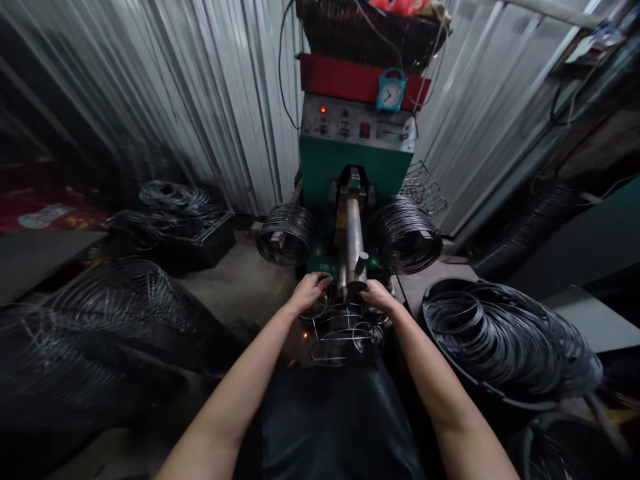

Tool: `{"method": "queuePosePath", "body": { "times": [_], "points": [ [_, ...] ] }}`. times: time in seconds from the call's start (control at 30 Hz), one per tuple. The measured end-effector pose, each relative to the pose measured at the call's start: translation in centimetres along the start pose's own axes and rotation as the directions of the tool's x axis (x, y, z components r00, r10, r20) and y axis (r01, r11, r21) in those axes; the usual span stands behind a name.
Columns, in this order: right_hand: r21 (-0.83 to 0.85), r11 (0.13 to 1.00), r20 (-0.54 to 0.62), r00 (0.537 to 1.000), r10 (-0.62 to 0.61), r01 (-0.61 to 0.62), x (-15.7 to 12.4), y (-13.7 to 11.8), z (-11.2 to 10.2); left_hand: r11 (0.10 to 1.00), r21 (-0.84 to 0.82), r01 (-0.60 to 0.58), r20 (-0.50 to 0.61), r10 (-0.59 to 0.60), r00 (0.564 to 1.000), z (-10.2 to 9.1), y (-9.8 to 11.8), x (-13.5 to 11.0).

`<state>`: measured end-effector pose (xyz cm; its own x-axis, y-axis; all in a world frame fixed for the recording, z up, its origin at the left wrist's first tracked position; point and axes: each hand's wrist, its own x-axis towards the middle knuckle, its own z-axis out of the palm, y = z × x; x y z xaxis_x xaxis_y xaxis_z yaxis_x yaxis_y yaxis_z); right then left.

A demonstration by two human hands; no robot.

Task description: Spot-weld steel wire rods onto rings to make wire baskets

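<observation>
Wire frame (340,339) sits low between the two hands, just below the tip of the machine (325,167)'s metal bar (355,230) and above a dark apron (340,413), which probably shields the lap. At far left, wire hoops (120,300) lie bunched; behind them, coiled wire (175,197) tops a crate (210,247), likely piled to save room. Next, a ring bundle (287,223) hangs beside the machine, apparently for easy reach. The left hand (311,292) bends its fingers near the frame's upper side (whether it grips, I cannot tell), perhaps steadying it. The right hand (379,295), partly hidden by the bar, is opposite; its grip cannot be told either. Further right hangs a second bundle (400,223), then a tub (493,393) heaped with rings (510,340), seemingly kept close.
</observation>
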<state>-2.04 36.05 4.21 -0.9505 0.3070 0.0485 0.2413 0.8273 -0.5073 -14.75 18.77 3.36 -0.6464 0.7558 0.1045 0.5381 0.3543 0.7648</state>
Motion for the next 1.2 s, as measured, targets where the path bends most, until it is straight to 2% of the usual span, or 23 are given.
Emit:
{"method": "queuePosePath", "body": {
  "times": [0.1, 0.2, 0.23, 0.3, 0.37, 0.4, 0.5, 0.57, 0.67, 0.73, 0.77, 0.8, 0.87, 0.97, 1.07, 1.2],
  "points": [
    [-0.061, 0.998, 0.009, 1.0, -0.028, 0.029, -0.1, -0.3, -0.4, 0.997, -0.051, -0.063, -0.019, 0.062, 0.998, -1.4, -2.0, -2.5],
    [-0.031, 0.999, -0.021, 1.0, -0.009, 0.008, -0.1, -0.3, -0.4, 0.996, -0.094, -0.013, -0.104, 0.003, 0.995, -2.2, -4.6, -5.7],
    [-0.005, 1.0, -0.028, 1.0, 0.006, -0.007, -0.2, -0.2, -0.4, 0.993, -0.121, 0.007, -0.076, -0.017, 0.997, -2.2, -5.2, -6.6],
    [0.071, 0.997, -0.034, 0.999, 0.026, -0.024, -0.4, -0.1, -0.4, 0.984, -0.177, 0.029, 0.063, -0.018, 0.998, -1.7, -5.9, -8.0],
    [0.156, 0.987, -0.034, 0.999, 0.037, -0.032, -0.8, 0.0, -0.4, 0.976, -0.217, 0.02, 0.178, 0.019, 0.984, -0.8, -5.8, -8.9],
    [0.188, 0.981, -0.03, 0.999, 0.045, -0.038, -1.1, 0.0, -0.5, 0.973, -0.23, 0.014, 0.193, 0.032, 0.981, -0.3, -5.5, -9.1],
    [0.224, 0.974, -0.02, 0.999, 0.038, -0.033, -1.9, 0.2, -0.9, 0.972, -0.235, 0.005, 0.138, 0.028, 0.99, 0.6, -4.4, -9.5],
    [0.234, 0.972, -0.014, 1.0, -0.002, 0.005, -2.4, 0.3, -1.2, 0.971, -0.239, -0.001, 0.129, 0.033, 0.991, 0.3, -3.8, -9.9],
    [0.255, 0.967, 0.009, 1.0, -0.004, 0.002, -3.3, 0.2, -1.1, 0.977, -0.181, -0.113, 0.197, 0.149, 0.969, -2.2, -2.5, -11.8],
    [0.28, 0.959, 0.006, 0.999, 0.038, -0.038, -4.2, -0.3, -0.5, 0.97, -0.025, -0.241, 0.261, 0.239, 0.935, -4.9, -1.5, -13.9],
    [0.301, 0.952, -0.002, 0.998, 0.064, -0.061, -4.8, -0.7, -0.1, 0.958, 0.078, -0.276, 0.276, 0.245, 0.929, -6.5, -1.1, -15.0],
    [0.328, 0.941, -0.01, 0.996, 0.089, -0.081, -5.3, -1.2, 0.5, 0.948, 0.177, -0.266, 0.27, 0.213, 0.939, -8.2, -0.8, -16.2],
    [0.394, 0.912, -0.023, 0.991, 0.135, -0.115, -6.3, -2.3, 1.9, 0.926, 0.335, -0.175, 0.206, 0.109, 0.972, -11.7, -0.8, -18.3],
    [0.473, 0.869, -0.011, 0.985, 0.174, -0.148, -7.4, -3.8, 3.8, 0.878, 0.471, -0.086, 0.085, 0.052, 0.995, -15.7, -2.3, -21.3],
    [0.5, 0.855, 0.009, 0.988, 0.156, -0.139, -8.1, -5.1, 5.0, 0.829, 0.558, -0.033, 0.025, 0.023, 0.999, -17.3, -5.3, -24.1],
    [0.479, 0.87, 0.007, 0.991, 0.133, -0.12, -8.6, -6.2, 5.3, 0.828, 0.555, 0.088, -0.04, -0.079, 0.996, -16.4, -9.8, -26.4]
  ]
}}
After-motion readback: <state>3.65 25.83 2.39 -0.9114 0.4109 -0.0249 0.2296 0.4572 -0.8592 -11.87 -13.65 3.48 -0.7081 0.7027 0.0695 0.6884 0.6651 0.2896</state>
